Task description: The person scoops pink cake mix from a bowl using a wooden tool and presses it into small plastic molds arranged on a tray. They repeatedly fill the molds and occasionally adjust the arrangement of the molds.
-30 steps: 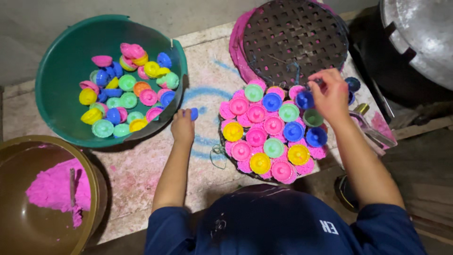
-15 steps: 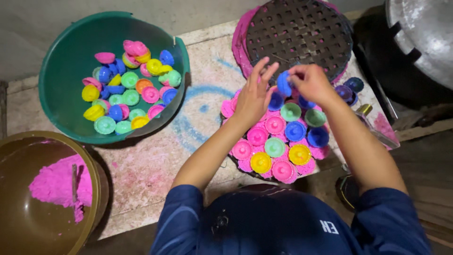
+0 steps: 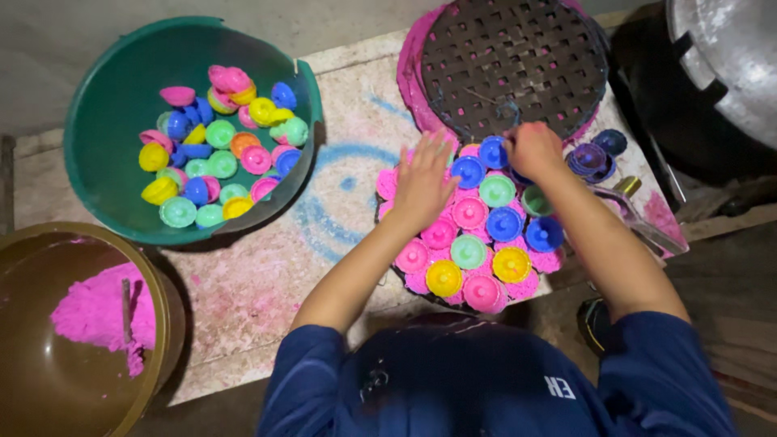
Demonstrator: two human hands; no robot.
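A round tray (image 3: 411, 285) holds several small moulds in pink, blue, green and yellow, packed with pink powder. My left hand (image 3: 425, 182) lies flat on the tray's left side, fingers spread over pink moulds. My right hand (image 3: 530, 150) is at the tray's far edge, fingers curled down on the rim of a blue mould (image 3: 492, 152). Another blue mould (image 3: 468, 171) sits just beside it, between my two hands.
A green basin (image 3: 97, 121) of loose coloured moulds stands at the left. A brown bucket (image 3: 32, 275) holds pink powder and a stick. Behind the tray lies a dark perforated disc (image 3: 514, 65), with purple moulds (image 3: 591, 158) and a metal lid (image 3: 728, 57) to the right.
My left hand came over from beside the basin to the tray, met my right hand at a blue mould, then spread flat on the moulds. My right hand stayed at the far edge.
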